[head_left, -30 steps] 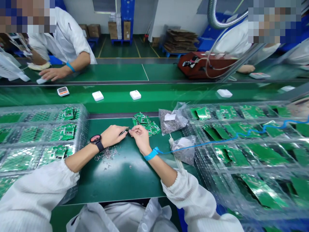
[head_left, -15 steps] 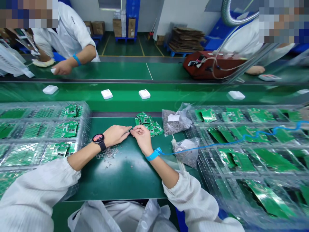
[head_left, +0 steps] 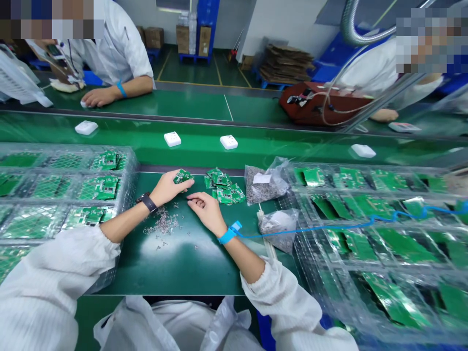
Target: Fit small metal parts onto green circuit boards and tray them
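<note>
My left hand is closed on a small green circuit board, tilted up between thumb and fingers above the green work surface. Close to its right, my right hand has its fingers curled together; whether a tiny part sits in the fingertips cannot be made out. Under and between the hands lies a scattered heap of tiny metal parts. A loose pile of green circuit boards lies just beyond my right hand.
Clear trays of boards stand left and right. Two plastic bags of small parts lie by the right tray. A blue wrist cord trails right. White square devices sit on the belt; a co-worker's hand rests beyond.
My hands have come apart. The left has drawn left and away from me, turning the board's face into view; the right has shifted slightly left and nearer me. White devices have moved right.
</note>
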Demonstrator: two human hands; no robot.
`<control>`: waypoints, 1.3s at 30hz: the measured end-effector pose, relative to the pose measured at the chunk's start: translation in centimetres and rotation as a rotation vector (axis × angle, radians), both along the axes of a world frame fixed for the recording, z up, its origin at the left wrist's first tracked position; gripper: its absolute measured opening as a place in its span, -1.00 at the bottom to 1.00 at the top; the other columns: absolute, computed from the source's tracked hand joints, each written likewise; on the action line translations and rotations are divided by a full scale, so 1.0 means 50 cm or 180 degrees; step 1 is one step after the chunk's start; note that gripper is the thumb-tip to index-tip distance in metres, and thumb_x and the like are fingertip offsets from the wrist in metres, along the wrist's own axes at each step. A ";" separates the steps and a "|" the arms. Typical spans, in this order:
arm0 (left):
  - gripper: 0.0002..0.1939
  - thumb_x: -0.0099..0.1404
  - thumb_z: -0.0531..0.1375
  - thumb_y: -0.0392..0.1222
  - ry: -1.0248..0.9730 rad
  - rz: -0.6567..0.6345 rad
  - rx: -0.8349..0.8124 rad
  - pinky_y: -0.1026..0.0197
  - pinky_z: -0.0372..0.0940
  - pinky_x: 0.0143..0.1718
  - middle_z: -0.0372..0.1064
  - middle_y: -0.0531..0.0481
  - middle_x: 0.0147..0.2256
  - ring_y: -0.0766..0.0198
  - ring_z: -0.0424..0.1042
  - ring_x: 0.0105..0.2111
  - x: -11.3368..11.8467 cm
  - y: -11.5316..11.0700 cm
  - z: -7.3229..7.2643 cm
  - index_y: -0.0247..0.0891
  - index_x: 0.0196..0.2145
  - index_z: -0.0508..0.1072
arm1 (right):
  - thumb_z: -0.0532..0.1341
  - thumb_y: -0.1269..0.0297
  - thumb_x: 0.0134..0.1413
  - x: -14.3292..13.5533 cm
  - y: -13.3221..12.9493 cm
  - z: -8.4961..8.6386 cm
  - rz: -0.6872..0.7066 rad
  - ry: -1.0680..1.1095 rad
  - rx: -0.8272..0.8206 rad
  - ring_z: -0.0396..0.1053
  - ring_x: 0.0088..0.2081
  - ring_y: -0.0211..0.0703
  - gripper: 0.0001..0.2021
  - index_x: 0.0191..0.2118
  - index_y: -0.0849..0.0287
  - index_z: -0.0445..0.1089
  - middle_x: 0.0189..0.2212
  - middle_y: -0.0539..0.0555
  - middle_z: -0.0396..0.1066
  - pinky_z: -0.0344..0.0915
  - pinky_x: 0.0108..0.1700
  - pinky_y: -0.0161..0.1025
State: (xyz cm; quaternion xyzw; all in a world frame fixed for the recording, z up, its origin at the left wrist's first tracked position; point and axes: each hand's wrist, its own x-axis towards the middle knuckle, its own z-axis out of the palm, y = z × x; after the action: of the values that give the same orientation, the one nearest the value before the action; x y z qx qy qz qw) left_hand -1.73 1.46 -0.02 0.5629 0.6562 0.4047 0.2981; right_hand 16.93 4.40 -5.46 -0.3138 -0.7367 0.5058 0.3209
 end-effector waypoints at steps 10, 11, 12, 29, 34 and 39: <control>-0.67 0.29 0.28 0.09 0.0477 0.0017 0.0100 0.19 0.25 -0.35 0.51 0.06 -0.50 0.21 0.48 -0.45 0.010 -0.004 0.013 -0.24 -0.42 0.48 | 0.41 0.37 0.13 0.012 -0.012 0.038 0.1026 -0.0986 0.0645 0.30 -0.37 -0.22 -0.92 -0.32 0.15 0.50 -0.48 -0.06 0.46 0.17 -0.18 -0.25; -0.67 0.30 0.27 0.09 0.0617 -0.0011 0.0144 0.19 0.24 -0.34 0.51 0.06 -0.49 0.20 0.47 -0.43 0.011 -0.004 0.013 -0.23 -0.43 0.47 | 0.39 0.40 0.14 0.011 -0.016 0.038 0.0980 -0.1029 0.0675 0.30 -0.36 -0.21 -0.91 -0.35 0.15 0.49 -0.48 -0.05 0.45 0.17 -0.17 -0.25; -0.67 0.30 0.27 0.08 0.0756 -0.0039 0.0191 0.19 0.22 -0.33 0.52 0.05 -0.46 0.19 0.47 -0.41 0.012 -0.005 0.013 -0.23 -0.43 0.48 | 0.38 0.42 0.13 0.010 -0.019 0.038 0.0941 -0.1051 0.0685 0.30 -0.35 -0.20 -0.90 -0.37 0.15 0.47 -0.48 -0.05 0.44 0.17 -0.18 -0.25; -0.74 0.38 0.18 0.02 0.1599 -0.0600 0.0300 0.18 0.21 -0.29 0.56 -0.03 -0.34 0.14 0.49 -0.35 0.006 -0.008 0.011 -0.21 -0.30 0.51 | 0.43 0.11 -0.04 -0.005 0.014 -0.002 -0.0293 0.0772 -0.1060 0.44 -0.39 -0.17 -0.76 -0.37 0.12 0.43 -0.46 0.01 0.49 0.37 -0.28 -0.22; -0.76 0.37 0.20 0.01 0.1472 -0.0768 0.0374 0.19 0.25 -0.24 0.58 -0.01 -0.29 0.15 0.52 -0.31 0.004 -0.007 0.009 -0.20 -0.25 0.55 | 0.45 0.09 -0.07 -0.003 0.025 -0.004 -0.0301 0.0876 -0.1454 0.44 -0.48 -0.21 -0.73 -0.35 0.14 0.46 -0.51 -0.01 0.50 0.41 -0.34 -0.23; -0.77 0.37 0.21 0.00 0.1399 -0.0902 0.0380 0.19 0.28 -0.21 0.60 0.00 -0.26 0.16 0.54 -0.28 -0.001 -0.006 0.009 -0.19 -0.23 0.57 | 0.42 -0.01 -0.04 -0.004 0.031 -0.003 -0.0199 0.0910 -0.1661 0.49 -0.43 -0.20 -0.68 -0.34 0.14 0.49 -0.41 0.05 0.56 0.48 -0.30 -0.21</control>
State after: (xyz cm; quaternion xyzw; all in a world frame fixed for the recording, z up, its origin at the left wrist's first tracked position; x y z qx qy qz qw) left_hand -1.79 1.14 0.46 0.7400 0.5948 0.2650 0.1684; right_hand 16.75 5.93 -5.63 -0.3338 -0.5191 0.7070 0.3453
